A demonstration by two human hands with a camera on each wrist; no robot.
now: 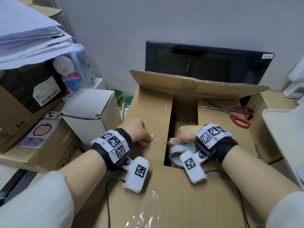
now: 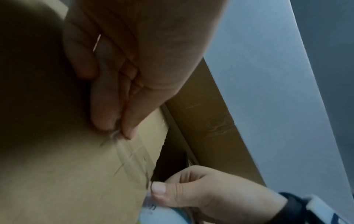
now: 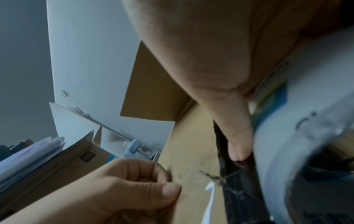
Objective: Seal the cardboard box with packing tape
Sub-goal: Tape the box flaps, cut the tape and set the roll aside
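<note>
Box point(image 1: 148, 102): plain brown cardboard, corrugated edge showing on the raised flap. Tape point(image 1: 176, 151): clear film on a white roll with a blue and green label. Scissors point(image 1: 236, 115): red handles, silver blades. Monitor point(image 1: 209, 63): black. Small carton point(image 1: 92, 112): white. Phone point(image 1: 42, 129): lilac case with an apple drawing. Wristbands point(image 1: 115, 145): black, carrying white blocks with black square-code markers. Sleeves point(image 1: 32, 203): pale grey.

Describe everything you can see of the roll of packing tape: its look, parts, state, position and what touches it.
The roll of packing tape is clear tape wound on a pale core with a blue, green and white printed label. It sits at the near end of the gap between the cardboard box's flaps, gripped by the right hand. A drawn-out strip stretches across the left flap to the left hand, which pinches its end.
</note>
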